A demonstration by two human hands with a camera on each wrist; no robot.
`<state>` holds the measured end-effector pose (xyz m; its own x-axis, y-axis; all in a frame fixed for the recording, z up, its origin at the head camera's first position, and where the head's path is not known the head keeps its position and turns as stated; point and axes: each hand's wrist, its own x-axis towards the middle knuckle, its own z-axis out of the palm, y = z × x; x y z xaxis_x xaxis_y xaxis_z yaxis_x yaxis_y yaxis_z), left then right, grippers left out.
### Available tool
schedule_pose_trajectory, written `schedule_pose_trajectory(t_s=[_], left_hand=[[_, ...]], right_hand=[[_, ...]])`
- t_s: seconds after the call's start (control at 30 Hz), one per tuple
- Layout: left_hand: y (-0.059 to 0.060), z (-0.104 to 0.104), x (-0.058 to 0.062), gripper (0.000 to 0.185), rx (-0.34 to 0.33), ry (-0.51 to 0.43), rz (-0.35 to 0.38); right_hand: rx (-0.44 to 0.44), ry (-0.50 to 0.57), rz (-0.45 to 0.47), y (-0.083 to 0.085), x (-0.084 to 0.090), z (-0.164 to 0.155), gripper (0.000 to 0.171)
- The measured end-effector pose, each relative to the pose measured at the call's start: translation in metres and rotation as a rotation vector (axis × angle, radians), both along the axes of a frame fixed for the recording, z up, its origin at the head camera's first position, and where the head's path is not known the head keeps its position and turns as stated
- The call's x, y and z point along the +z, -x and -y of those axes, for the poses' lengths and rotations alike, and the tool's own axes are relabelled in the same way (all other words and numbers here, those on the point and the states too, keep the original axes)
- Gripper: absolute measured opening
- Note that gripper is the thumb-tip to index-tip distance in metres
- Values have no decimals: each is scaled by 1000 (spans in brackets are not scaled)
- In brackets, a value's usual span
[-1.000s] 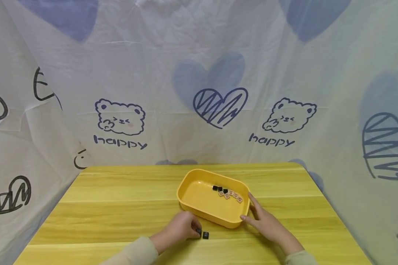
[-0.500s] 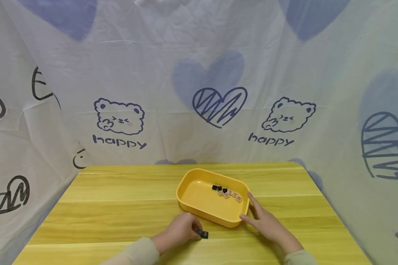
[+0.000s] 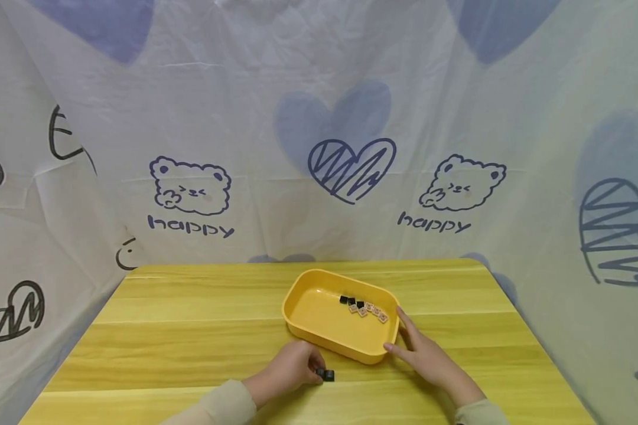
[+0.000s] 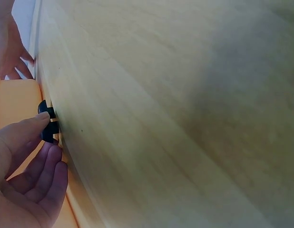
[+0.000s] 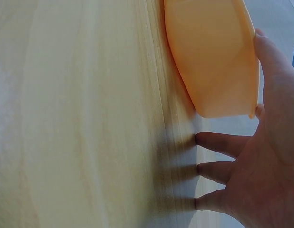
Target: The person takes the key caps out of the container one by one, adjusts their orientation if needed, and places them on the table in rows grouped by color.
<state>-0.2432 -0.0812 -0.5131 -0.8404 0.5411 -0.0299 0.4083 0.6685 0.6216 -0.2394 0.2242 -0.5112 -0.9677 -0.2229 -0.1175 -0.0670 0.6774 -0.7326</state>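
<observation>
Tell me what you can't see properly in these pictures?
- Tiles in the tray, head view: too small to read any marks.
- Black pieces at the left hand, head view: too small, fingers partly cover them, so the grip is unclear.
- Right hand, right wrist view: cut off by the picture's edge.
- Tray's inside, right wrist view: hidden by its own wall.

The markings on the small tiles (image 3: 368, 309) in the yellow tray (image 3: 319, 330) are too small to read, and the left hand (image 3: 289, 367) hides part of the black pieces (image 3: 326, 375) at its 3 o'clock.
</observation>
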Motion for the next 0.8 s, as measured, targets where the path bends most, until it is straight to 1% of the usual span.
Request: schedule_pose_trajectory(t_s=[0.2,0.37,0.63,0.8], left_hand=[[0,0,0,20,-4,3,2],[0,1,-1,19,-5,-13,12],[-1,1,-3,20,-8,-17,-9],[0,1,-3,21,-9,-27,-9]], right_hand=[[0,6,-2,1,-1,-1,89],[-1,-6,-2,0,0,-1,90],[-4,-9,-6,0,-2,-1,90],[-5,-13,-11,1,-2,-1,90]])
